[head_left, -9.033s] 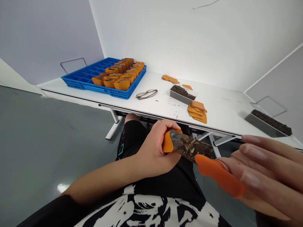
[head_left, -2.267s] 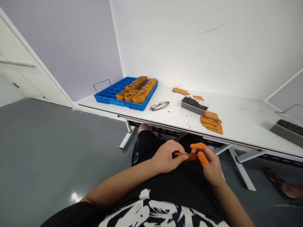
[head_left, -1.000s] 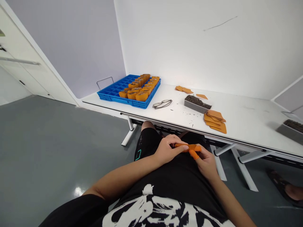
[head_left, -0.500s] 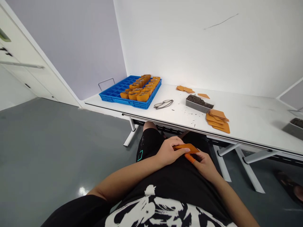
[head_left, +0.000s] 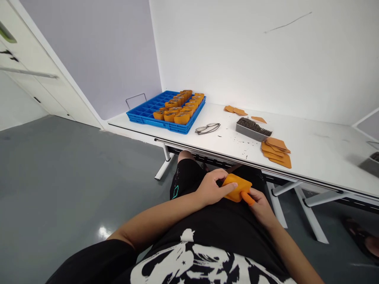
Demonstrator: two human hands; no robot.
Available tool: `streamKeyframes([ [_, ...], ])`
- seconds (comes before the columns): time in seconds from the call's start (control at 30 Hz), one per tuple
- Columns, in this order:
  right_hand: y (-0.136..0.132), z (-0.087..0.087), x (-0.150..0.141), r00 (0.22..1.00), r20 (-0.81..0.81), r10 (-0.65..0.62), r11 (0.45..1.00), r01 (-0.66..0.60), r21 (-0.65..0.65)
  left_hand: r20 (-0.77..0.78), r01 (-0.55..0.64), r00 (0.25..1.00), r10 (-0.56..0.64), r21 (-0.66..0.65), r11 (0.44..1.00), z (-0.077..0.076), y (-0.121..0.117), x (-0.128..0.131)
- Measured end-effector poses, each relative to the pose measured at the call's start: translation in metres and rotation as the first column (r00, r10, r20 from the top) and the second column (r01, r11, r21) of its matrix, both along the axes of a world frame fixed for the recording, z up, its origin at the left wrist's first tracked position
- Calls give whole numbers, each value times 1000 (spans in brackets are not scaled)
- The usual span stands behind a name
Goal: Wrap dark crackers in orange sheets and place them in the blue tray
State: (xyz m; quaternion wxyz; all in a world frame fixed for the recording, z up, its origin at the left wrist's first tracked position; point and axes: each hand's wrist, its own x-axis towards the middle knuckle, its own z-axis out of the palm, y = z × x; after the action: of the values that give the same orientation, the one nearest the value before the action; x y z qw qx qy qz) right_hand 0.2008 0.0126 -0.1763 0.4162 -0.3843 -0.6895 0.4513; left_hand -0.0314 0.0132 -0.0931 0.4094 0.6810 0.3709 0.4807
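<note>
Evidently mid-fold, left hand [head_left: 211,188] and right hand [head_left: 259,200] both pinch the orange sleeve [head_left: 237,187]; next needs firm creasing.

Nine seconds ago the flat orange rubbery pouch [head_left: 237,187] was open, with a dark mottled brown strip sticking out between the hands. The strip is now out of sight, and the left hand [head_left: 211,188] and right hand [head_left: 258,200] have sunk to the lap, turning the pouch's broad face upward.

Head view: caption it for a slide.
Both hands, left hand and right hand, hold an orange pouch in the lap below a white table.
</note>
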Motion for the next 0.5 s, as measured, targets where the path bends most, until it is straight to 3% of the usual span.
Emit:
streamKeyframes([
  [0.23, 6, -8, 6, 997, -39, -69, 997, 67, -47, -9, 51, 999, -51, -8, 999, -7, 3, 1],
  [0.5, -3, -3, -5, 999, 38, 2, 1000, -2, -18, 5, -17, 1000, 17, -5, 1000, -10, 4, 2],
])
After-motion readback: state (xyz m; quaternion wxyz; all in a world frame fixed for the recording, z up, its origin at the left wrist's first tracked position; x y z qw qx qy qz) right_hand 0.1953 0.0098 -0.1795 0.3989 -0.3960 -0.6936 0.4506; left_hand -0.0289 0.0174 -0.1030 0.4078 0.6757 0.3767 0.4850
